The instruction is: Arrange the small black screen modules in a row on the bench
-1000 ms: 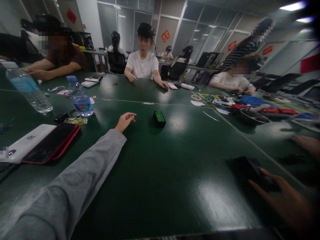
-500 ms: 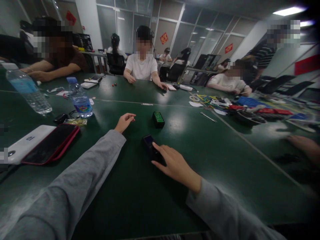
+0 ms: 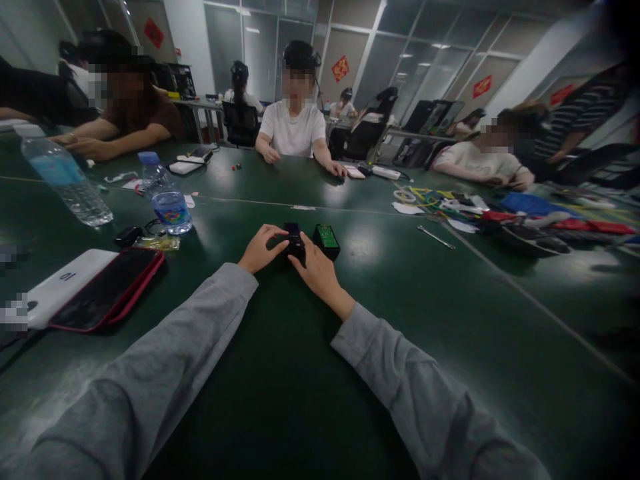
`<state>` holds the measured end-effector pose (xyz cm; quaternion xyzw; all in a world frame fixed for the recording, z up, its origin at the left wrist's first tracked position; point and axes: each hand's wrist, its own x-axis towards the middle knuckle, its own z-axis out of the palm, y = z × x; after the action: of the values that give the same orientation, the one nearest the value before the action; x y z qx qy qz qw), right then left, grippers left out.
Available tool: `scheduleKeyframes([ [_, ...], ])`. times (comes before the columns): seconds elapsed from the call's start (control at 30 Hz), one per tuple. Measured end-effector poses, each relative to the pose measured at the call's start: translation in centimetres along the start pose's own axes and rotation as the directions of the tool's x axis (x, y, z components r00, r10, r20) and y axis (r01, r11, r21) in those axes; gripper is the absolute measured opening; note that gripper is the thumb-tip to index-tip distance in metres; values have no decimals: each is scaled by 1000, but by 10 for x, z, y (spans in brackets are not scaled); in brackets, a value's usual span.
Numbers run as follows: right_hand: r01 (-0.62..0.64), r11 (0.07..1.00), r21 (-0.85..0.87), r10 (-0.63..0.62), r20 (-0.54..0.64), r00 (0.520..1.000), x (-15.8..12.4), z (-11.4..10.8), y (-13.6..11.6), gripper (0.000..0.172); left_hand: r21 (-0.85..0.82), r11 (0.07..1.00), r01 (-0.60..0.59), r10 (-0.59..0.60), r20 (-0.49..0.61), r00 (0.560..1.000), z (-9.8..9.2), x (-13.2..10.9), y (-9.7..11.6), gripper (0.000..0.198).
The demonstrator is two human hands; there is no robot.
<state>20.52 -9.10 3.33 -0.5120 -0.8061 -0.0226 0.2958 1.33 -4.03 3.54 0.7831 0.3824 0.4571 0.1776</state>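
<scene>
A small black device with a dark screen (image 3: 295, 245) is held on the green table, its near end towards me. The fingers and thumb of my left hand (image 3: 262, 249) close on its left side. My right hand (image 3: 319, 272) grips the device from the right, with fingers along its edge. Just right of it lies a black box with a green circuit-board face (image 3: 327, 239), close to my right fingers. Part of the device is hidden behind my fingers.
At left stand two water bottles (image 3: 167, 203), (image 3: 70, 180), with a red-cased phone (image 3: 107, 293) and white power bank (image 3: 70, 283) nearer. A wrench (image 3: 436, 237) lies right of the box, before a heap of cables (image 3: 450, 203). Several people sit around the table.
My right hand has carried the black device forward, away from me, to beside the green-faced box. My left hand, empty before, has closed on the device's left side.
</scene>
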Motion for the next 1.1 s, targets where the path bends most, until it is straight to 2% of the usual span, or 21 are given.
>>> scheduleKeyframes([
  [0.13,-61,997,49,64,-47,997,-1,1,2,40,93,989,-114,109,51,993,0,-2,3,39],
  [0.27,2,999,34,0,-60,998,1,2,4,24,154,966,-206,191,103,976,0,-4,7,39],
  [0.5,45,999,-6,-45,-12,999,2,-2,1,13,181,962,-207,187,121,975,0,-5,7,32],
  [0.8,6,1000,20,-6,-9,1000,2,-4,0,13,219,952,-215,185,151,971,1,-5,5,35],
  [1.1,-35,999,-28,35,14,999,5,-1,2,19,304,924,-232,178,195,964,5,-4,2,37],
])
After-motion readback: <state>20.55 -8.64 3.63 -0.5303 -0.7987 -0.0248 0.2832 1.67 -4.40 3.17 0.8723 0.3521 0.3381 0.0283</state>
